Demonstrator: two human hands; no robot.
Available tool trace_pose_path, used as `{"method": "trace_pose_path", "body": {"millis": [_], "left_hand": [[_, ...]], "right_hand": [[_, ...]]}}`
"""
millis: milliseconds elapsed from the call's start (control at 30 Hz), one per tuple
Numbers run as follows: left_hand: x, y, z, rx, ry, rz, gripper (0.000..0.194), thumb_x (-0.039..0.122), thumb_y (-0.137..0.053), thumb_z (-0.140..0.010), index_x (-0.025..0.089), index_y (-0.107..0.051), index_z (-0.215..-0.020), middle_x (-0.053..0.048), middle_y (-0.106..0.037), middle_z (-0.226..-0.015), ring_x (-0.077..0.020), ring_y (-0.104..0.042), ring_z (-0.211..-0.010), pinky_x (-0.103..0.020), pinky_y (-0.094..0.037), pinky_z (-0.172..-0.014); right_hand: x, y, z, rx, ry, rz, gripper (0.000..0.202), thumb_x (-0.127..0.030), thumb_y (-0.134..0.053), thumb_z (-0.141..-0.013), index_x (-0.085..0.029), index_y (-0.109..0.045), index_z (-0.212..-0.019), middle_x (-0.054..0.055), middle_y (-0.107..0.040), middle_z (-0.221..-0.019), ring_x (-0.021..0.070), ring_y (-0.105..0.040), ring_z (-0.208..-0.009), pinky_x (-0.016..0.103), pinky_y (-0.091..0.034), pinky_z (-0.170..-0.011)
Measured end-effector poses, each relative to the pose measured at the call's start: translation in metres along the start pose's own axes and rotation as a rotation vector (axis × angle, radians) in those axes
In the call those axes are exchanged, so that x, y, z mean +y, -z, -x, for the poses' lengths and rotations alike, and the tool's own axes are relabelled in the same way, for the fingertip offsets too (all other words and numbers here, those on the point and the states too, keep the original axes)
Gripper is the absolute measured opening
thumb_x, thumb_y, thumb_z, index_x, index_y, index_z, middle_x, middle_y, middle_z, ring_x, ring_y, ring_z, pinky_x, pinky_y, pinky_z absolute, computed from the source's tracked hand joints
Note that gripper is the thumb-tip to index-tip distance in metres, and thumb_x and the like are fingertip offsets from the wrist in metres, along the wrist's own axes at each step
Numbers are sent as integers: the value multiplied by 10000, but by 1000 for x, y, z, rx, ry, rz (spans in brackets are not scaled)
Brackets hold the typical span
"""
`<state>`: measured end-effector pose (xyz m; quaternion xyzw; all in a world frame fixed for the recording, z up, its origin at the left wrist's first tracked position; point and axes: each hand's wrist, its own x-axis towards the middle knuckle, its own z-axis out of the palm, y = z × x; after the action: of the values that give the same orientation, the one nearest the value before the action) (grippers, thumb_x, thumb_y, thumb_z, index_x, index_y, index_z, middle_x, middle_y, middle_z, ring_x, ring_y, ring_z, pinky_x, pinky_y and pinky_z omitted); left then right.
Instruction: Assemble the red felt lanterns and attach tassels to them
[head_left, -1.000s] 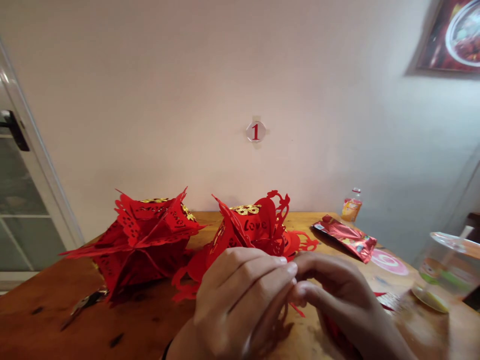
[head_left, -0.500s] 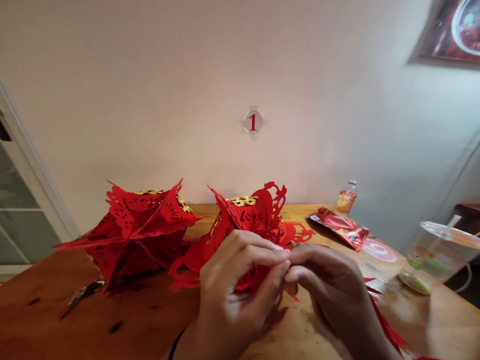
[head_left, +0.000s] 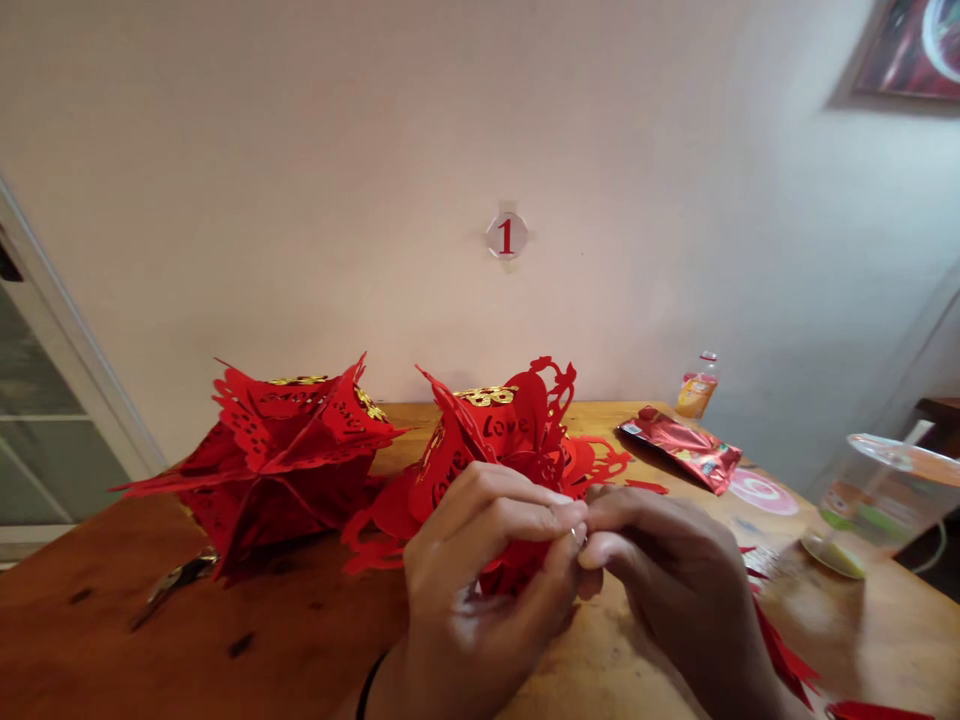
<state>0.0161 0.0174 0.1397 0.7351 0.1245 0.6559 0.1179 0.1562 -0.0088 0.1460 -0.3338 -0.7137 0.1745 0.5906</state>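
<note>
My left hand [head_left: 487, 580] and my right hand [head_left: 667, 570] meet fingertip to fingertip at the middle of the view. Both are closed in a pinch. A tiny shiny bit shows between the left thumb and fingers, too small to name. Just behind them a red felt-like lantern [head_left: 502, 430] with cut-out "Love" lettering and gold trim rests on the table, its lower part hidden by my hands. To the left stands a second red lantern [head_left: 277, 480], spread into pointed folds with gold pieces on top.
Keys [head_left: 176, 585] lie on the wooden table [head_left: 315, 650] by the left lantern. Toward the right are a red foil packet [head_left: 682, 447], an orange drink bottle [head_left: 697, 388] and a clear plastic cup [head_left: 885, 495]. Red pieces [head_left: 784, 645] lie beside my right forearm. A wall stands behind.
My hands stay pinched together, with the fingertips slightly shifted. A small shiny bit now shows at the left thumb. The whole view has moved slightly.
</note>
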Motion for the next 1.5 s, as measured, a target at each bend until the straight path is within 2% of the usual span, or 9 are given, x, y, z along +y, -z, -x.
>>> {"method": "trace_pose_path", "body": {"millis": [600,1033,1267,1500], "left_hand": [[-2,-2,-3,37,-94,-44,206,-35,-608,-682,140,-612,-791,-16,-641,-762,-127,-598,-744,-280,-517,-659],[-1,-2,2,54,-81,-3,232,-35,-597,-676,140,-621,-828,-20,-643,-801,-128,-616,-767,-248,-553,-640],[-2,-2,1,37,-75,9,225,-36,-605,-676,141,-614,-815,-11,-639,-759,-121,-617,-743,-240,-551,-631],[-2,1,0,8,-60,-53,226,-13,-618,-687,146,-611,-847,-12,-641,-782,-116,-621,-745,-217,-542,-620]], "right_hand": [[1,-1,0,-22,-25,-57,131,-115,-588,-769,-188,-619,-665,-48,-586,-527,53,-546,-463,128,-440,-474],[-1,-1,1,-33,-4,-79,126,-179,-600,-787,-198,-611,-663,-41,-598,-528,58,-555,-452,130,-445,-454],[0,0,1,-31,-23,-65,133,-168,-627,-766,-197,-615,-637,-57,-595,-516,39,-549,-456,110,-438,-477],[-3,3,-4,-60,-21,-60,79,-177,-641,-752,-196,-658,-678,-43,-610,-512,57,-558,-450,131,-445,-461]]}}
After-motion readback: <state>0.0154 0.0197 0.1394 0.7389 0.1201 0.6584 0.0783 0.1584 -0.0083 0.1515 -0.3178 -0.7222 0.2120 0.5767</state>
